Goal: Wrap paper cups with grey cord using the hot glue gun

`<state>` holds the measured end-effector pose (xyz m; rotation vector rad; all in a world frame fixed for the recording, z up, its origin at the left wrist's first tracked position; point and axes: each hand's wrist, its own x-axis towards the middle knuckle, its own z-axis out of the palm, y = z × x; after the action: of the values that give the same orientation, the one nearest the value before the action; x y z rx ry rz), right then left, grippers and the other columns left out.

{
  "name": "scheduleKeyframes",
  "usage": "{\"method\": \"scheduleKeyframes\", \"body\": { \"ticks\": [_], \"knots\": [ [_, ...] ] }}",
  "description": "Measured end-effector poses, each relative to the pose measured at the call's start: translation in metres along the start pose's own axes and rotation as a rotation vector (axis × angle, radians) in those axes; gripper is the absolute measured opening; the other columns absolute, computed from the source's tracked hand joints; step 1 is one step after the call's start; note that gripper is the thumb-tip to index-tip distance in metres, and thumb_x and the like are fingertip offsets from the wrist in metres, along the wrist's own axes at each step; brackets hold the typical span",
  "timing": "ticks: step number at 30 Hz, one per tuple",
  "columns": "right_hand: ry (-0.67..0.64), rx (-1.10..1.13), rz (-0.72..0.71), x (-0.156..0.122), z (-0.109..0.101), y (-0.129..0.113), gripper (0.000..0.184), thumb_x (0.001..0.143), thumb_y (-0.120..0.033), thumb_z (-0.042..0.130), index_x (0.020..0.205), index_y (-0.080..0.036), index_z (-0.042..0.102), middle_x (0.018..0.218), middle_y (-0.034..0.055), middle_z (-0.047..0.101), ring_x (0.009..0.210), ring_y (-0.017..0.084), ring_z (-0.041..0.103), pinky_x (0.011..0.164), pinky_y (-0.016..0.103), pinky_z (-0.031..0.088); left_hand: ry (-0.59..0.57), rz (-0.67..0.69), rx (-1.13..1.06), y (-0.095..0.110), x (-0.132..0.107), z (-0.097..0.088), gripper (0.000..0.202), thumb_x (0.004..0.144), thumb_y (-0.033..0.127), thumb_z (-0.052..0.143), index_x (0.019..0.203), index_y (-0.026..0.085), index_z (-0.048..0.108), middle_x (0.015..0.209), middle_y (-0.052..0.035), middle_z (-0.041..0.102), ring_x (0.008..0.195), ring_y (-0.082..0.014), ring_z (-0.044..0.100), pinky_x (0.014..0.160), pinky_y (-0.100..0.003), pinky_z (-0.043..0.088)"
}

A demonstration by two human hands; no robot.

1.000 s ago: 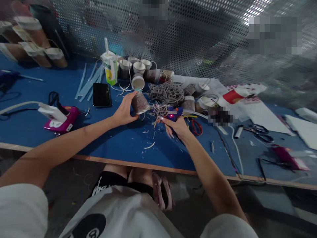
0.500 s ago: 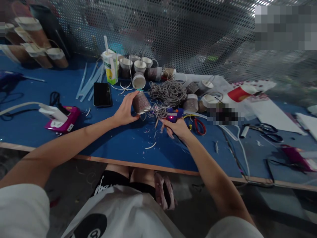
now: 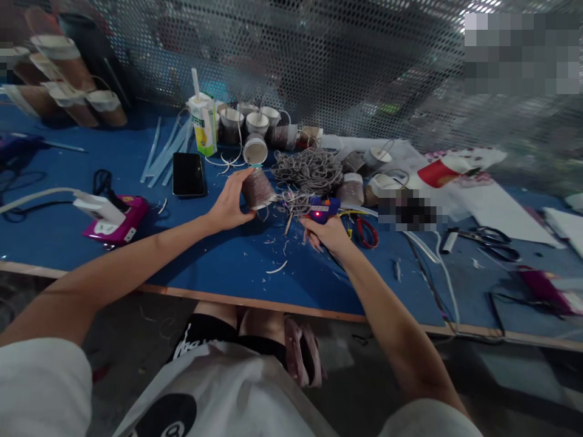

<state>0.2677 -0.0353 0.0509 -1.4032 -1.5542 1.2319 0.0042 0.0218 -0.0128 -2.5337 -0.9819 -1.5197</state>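
My left hand (image 3: 231, 201) is closed around a small cup (image 3: 257, 188) wrapped in brownish cord, tilted on its side above the table. A blue hot glue gun (image 3: 322, 208) with a lit red light is in my right hand (image 3: 328, 233). Its nozzle points left toward the cup; loose strands hide whether the tip touches it. Behind the glue gun lies a tangled heap of grey cord (image 3: 310, 170). A thin wooden stick (image 3: 288, 223) lies between my hands.
Cord-wrapped cups (image 3: 232, 124) stand along the mesh wall, beside a drink carton (image 3: 203, 126). To the left are glue sticks (image 3: 170, 149), a phone (image 3: 188, 174) and a magenta power strip (image 3: 118, 220). Red-handled pliers (image 3: 367, 233) and black scissors (image 3: 492, 240) lie rightward.
The glue gun and my right hand have shifted slightly right, away from the cup. My left hand still holds the cup almost in place.
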Motion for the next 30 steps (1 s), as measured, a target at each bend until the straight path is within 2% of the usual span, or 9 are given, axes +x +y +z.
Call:
{"method": "scheduleKeyframes", "body": {
  "ticks": [4, 9, 18, 26, 30],
  "knots": [
    [-0.01, -0.006, 0.021, -0.0001, -0.0014, -0.0034, 0.039, 0.079, -0.029, 0.063, 0.045, -0.023, 0.045, 0.027, -0.0017, 0.041, 0.024, 0.01, 0.038, 0.03, 0.023, 0.034, 0.02, 0.016, 0.017, -0.0014, -0.0008, 0.0007, 0.09, 0.073, 0.026, 0.073, 0.15, 0.018, 0.025, 0.141, -0.0189, 0.052, 0.132, -0.0336, 0.054, 0.108, -0.05, 0.051],
    [0.066, 0.007, 0.051, 0.0007, -0.0008, -0.0057, 0.03, 0.072, -0.026, 0.063, 0.046, -0.022, 0.048, 0.028, -0.0025, 0.042, 0.025, 0.009, 0.038, 0.031, 0.023, 0.036, 0.008, 0.008, 0.015, -0.0028, -0.0016, 0.0011, 0.093, 0.072, 0.024, 0.074, 0.15, 0.019, 0.024, 0.142, -0.0187, 0.051, 0.134, -0.0347, 0.053, 0.109, -0.05, 0.051],
    [0.083, 0.032, 0.026, 0.0028, -0.0028, -0.0008, 0.032, 0.069, -0.025, 0.063, 0.043, -0.024, 0.045, 0.028, -0.0027, 0.04, 0.024, 0.009, 0.036, 0.03, 0.025, 0.038, 0.001, -0.034, 0.06, 0.0003, -0.0006, 0.0002, 0.093, 0.07, 0.025, 0.075, 0.148, 0.019, 0.026, 0.141, -0.0189, 0.053, 0.132, -0.0347, 0.055, 0.107, -0.051, 0.054],
    [0.107, 0.031, 0.054, 0.0044, -0.0031, -0.0026, 0.033, 0.068, -0.022, 0.061, 0.042, -0.026, 0.042, 0.027, -0.0034, 0.039, 0.024, 0.011, 0.038, 0.033, 0.028, 0.042, -0.03, -0.039, 0.036, -0.0009, -0.0013, -0.0014, 0.09, 0.074, 0.029, 0.073, 0.148, 0.021, 0.022, 0.142, -0.0201, 0.051, 0.135, -0.0364, 0.053, 0.108, -0.052, 0.052],
    [0.118, 0.019, 0.063, 0.0043, -0.0033, -0.003, 0.032, 0.067, -0.021, 0.058, 0.042, -0.025, 0.041, 0.027, -0.0034, 0.037, 0.024, 0.01, 0.036, 0.033, 0.028, 0.039, -0.025, -0.032, 0.006, -0.0008, -0.0026, -0.0017, 0.091, 0.075, 0.029, 0.073, 0.15, 0.02, 0.021, 0.143, -0.0205, 0.049, 0.136, -0.0369, 0.052, 0.11, -0.052, 0.05]
  ]
}}
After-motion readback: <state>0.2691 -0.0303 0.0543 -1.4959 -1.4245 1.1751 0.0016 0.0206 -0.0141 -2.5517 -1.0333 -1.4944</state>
